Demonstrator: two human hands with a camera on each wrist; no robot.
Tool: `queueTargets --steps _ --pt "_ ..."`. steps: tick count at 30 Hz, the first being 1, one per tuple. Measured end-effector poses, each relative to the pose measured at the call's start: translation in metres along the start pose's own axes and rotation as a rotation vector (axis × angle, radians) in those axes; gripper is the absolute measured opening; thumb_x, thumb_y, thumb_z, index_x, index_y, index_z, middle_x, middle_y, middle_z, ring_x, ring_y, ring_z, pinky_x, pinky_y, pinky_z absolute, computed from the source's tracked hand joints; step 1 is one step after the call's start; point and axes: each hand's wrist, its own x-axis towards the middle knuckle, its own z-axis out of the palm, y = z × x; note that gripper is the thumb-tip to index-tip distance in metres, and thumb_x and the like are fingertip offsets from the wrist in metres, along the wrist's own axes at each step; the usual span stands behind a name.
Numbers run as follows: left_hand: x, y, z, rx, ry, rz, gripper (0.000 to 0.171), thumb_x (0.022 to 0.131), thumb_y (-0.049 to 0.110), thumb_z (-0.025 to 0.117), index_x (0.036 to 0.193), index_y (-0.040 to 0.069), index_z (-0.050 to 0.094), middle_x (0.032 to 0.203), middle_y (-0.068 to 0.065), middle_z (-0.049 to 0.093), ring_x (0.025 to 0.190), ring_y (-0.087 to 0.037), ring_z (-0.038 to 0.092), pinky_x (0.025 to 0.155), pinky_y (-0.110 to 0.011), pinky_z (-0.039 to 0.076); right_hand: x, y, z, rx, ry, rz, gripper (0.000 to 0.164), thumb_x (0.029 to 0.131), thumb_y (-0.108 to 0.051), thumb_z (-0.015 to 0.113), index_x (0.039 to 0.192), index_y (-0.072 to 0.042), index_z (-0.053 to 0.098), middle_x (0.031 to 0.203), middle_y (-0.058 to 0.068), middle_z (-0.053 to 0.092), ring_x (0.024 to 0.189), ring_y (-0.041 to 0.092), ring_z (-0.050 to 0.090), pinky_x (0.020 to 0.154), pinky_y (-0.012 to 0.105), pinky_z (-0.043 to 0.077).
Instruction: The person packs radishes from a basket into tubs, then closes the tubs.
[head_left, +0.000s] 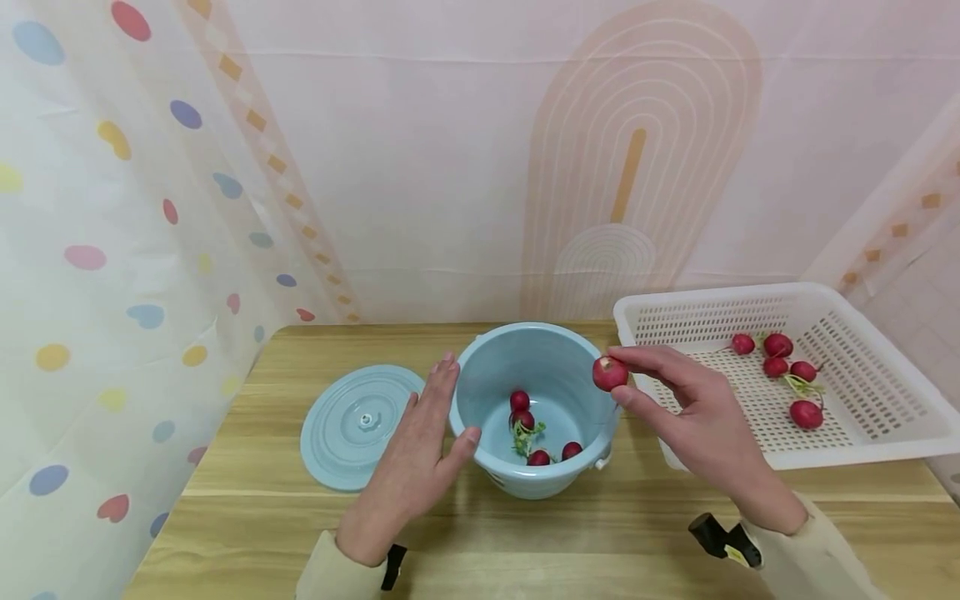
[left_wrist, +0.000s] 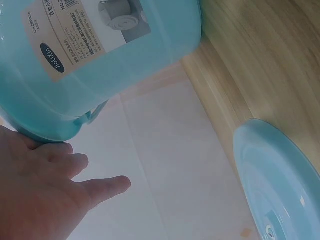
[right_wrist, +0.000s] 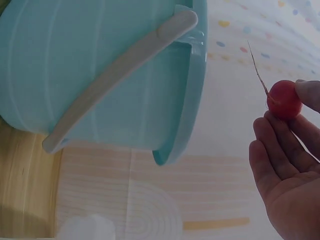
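My right hand pinches a red radish between thumb and fingers, just over the right rim of a light blue bucket. A thin root trails from that radish in the right wrist view. Inside the bucket lie several radishes, some with green stems. My left hand is held with straight fingers at the bucket's left rim, holding nothing. From the left wrist, the fingers show right by the rim, and a printed label is on the bucket wall.
A round blue lid lies flat on the wooden table, left of the bucket. At the right stands a white perforated basket with several radishes. The bucket's pale handle hangs down its side. A patterned cloth backs the table.
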Motion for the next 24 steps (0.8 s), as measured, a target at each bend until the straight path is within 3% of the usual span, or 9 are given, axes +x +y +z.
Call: queueTargets --steps 6,11,15,19,24 --pt "0.0 0.0 0.0 0.001 -0.001 -0.001 0.076 0.105 0.044 0.049 0.165 0.006 0.022 0.173 -0.004 0.015 0.158 -0.027 0.017 0.118 -0.068 0.025 0.005 0.005 0.008 -0.083 -0.056 0.005 0.045 0.087 0.002 0.08 0.129 -0.016 0.073 0.12 -0.005 0.073 0.11 0.011 0.067 0.101 0.018 0.049" --pt "0.0 0.0 0.0 0.009 0.002 0.003 0.076 0.105 0.044 0.049 0.165 0.006 0.022 0.173 -0.004 0.015 0.158 -0.028 0.018 0.118 -0.068 0.026 0.009 0.017 0.016 -0.15 -0.133 -0.047 0.044 0.085 -0.002 0.083 0.126 -0.016 0.074 0.119 -0.006 0.074 0.11 0.014 0.068 0.1 0.018 0.05" --pt "0.0 0.0 0.0 0.01 0.003 0.0 0.076 0.105 0.045 0.049 0.165 0.006 0.022 0.173 -0.004 0.015 0.158 -0.029 0.018 0.118 -0.068 0.025 0.013 0.024 0.022 -0.224 -0.184 -0.094 0.041 0.084 -0.005 0.085 0.123 -0.014 0.075 0.116 -0.005 0.075 0.107 0.015 0.07 0.094 0.027 0.057" --pt "0.0 -0.001 0.001 0.012 0.001 -0.002 0.076 0.105 0.044 0.049 0.165 0.007 0.021 0.173 -0.004 0.015 0.158 -0.028 0.017 0.118 -0.068 0.025 0.016 0.027 0.024 -0.261 -0.246 -0.077 0.039 0.086 -0.01 0.085 0.123 -0.013 0.075 0.116 -0.005 0.075 0.107 0.016 0.07 0.089 0.039 0.061" --pt "0.0 -0.002 0.001 0.017 0.005 0.0 0.076 0.104 0.042 0.051 0.165 0.007 0.021 0.173 -0.004 0.015 0.158 -0.027 0.017 0.118 -0.068 0.026 0.02 0.03 0.027 -0.31 -0.321 -0.081 0.035 0.089 -0.017 0.084 0.122 -0.013 0.075 0.115 -0.007 0.075 0.106 0.016 0.07 0.089 0.04 0.06"
